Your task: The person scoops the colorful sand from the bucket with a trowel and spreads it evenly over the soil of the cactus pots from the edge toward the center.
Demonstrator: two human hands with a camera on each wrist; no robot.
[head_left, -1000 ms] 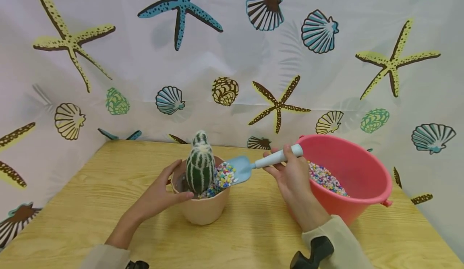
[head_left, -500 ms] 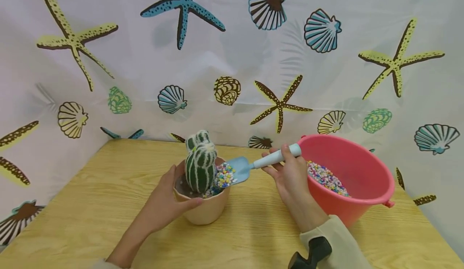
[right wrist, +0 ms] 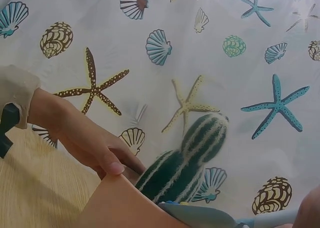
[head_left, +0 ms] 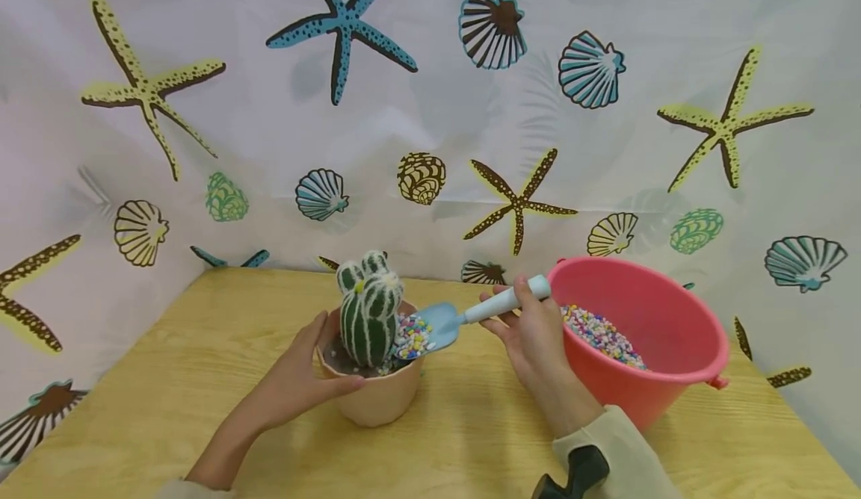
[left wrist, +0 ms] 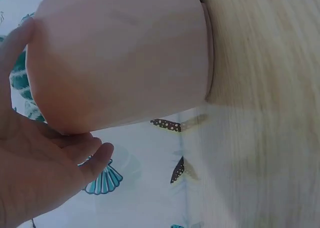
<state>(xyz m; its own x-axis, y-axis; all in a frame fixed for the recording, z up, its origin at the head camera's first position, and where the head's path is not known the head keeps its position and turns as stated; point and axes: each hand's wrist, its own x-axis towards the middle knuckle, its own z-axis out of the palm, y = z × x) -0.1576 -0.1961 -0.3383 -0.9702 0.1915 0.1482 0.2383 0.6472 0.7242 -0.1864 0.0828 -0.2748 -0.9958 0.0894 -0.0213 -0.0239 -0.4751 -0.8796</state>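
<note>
My left hand [head_left: 291,385] grips the rim of a peach-coloured flower pot [head_left: 378,400], thumb at the near edge and fingers round the left side. A green cactus with white fuzzy ribs [head_left: 366,327] stands in the pot, with greyish fill around its base. From the right, my right hand [head_left: 538,343] holds a light blue trowel [head_left: 442,326] by its handle. Multicoloured pebbles [head_left: 413,338] lie on the blade, which overlaps the pot's right rim beside the cactus. In the right wrist view, the trowel blade [right wrist: 200,215] sits right at the rim.
A pink bucket [head_left: 628,398] stands on the right of the wooden table [head_left: 471,439], close beside my right forearm, with more coloured pebbles [head_left: 601,335] inside. A white cloth [head_left: 430,125] printed with starfish and shells hangs behind and at both sides.
The cactus has turned with the pot, so its small side arms now show. My left hand has shifted along the rim. The loaded trowel stays at the rim, moving slightly left.
</note>
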